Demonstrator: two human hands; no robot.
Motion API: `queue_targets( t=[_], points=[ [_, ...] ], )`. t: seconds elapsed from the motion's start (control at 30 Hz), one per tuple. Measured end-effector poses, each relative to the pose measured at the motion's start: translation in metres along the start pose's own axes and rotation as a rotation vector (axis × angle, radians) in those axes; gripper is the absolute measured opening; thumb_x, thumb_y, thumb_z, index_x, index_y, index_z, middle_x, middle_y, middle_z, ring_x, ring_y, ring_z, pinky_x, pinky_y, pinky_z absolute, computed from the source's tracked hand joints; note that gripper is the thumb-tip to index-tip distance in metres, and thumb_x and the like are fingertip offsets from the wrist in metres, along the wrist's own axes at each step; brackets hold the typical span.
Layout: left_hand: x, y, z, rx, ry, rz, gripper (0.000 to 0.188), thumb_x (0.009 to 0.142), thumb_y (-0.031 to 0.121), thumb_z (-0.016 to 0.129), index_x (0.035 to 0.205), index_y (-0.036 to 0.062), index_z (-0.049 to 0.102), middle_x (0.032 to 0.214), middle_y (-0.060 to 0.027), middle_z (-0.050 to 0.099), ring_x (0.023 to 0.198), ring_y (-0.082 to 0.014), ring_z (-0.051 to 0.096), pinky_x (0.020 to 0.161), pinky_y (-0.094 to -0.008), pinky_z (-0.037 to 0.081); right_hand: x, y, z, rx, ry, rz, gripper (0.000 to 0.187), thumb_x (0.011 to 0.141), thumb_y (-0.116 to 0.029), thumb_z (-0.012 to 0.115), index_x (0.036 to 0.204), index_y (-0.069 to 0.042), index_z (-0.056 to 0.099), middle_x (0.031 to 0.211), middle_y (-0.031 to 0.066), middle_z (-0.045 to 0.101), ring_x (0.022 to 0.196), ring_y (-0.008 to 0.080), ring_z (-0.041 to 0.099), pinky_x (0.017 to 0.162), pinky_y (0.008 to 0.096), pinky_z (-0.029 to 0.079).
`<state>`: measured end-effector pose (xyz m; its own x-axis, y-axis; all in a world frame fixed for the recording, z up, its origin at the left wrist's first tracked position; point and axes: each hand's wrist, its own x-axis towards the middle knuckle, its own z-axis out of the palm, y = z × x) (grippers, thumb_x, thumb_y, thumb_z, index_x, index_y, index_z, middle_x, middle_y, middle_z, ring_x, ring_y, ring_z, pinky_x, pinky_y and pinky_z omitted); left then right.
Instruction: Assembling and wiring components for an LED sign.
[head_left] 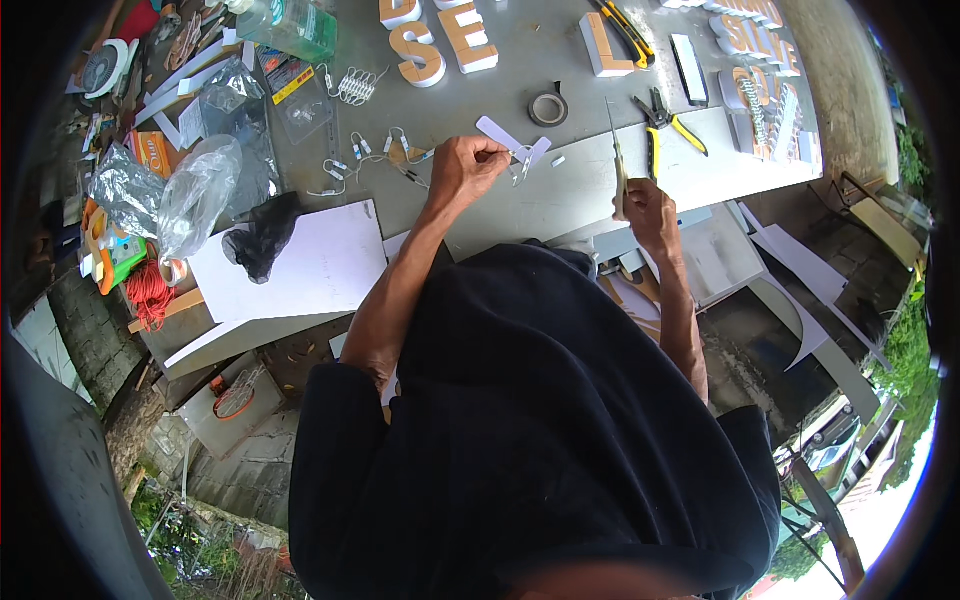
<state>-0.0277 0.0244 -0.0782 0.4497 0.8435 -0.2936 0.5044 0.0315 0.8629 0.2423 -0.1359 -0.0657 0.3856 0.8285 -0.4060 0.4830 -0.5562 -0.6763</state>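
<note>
My left hand (465, 167) is closed in a pinch at a small white angled piece (497, 132), held over the table's near part. Thin wires (520, 168) hang beside the fingertips. Left of this hand lies a string of small white LED modules (365, 150) joined by wires. My right hand (650, 205) is wrapped round a slim pointed tool (617, 150), its tip upward; its exact kind is unclear. A loose white module (558, 161) lies between the hands. Beyond them sit a roll of black tape (547, 107) and yellow-and-black wire pliers (660, 122).
Block letters with tan faces (418, 58) stand at the back, beside a yellow-black cutter (628, 32). Plastic bags (200, 190), a green-liquid bottle (290, 28) and red cord (150, 293) crowd the left. White sheets (290, 255) overhang the near edge; more letters (765, 110) are at right.
</note>
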Motion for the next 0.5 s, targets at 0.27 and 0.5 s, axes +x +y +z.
queue_targets(
  t=[0.27,0.5],
  points=[
    [0.009,0.0,0.003,-0.103,0.042,-0.006,0.019,0.083,0.019,0.074,0.089,0.0021,0.078,0.073,-0.0061,0.075,0.063,-0.0113,0.068,0.063,-0.0266,0.053,-0.057,-0.015,0.029,0.621,-0.439,-0.016,0.041,0.091,-0.028,0.07,0.114,0.005,0.06,0.088,0.0088,0.069,0.081,0.0151,0.065,0.075,0.0291,0.052],
    [0.006,0.002,0.006,-0.069,-0.015,0.006,0.018,0.084,0.019,0.074,0.089,0.0036,0.079,0.071,-0.0049,0.074,0.063,-0.011,0.068,0.063,-0.0262,0.053,-0.061,-0.036,0.04,0.514,-0.419,0.103,0.048,0.089,-0.035,0.07,0.114,0.005,0.064,0.088,0.0106,0.07,0.08,0.0162,0.064,0.074,0.0322,0.051]
  ],
)
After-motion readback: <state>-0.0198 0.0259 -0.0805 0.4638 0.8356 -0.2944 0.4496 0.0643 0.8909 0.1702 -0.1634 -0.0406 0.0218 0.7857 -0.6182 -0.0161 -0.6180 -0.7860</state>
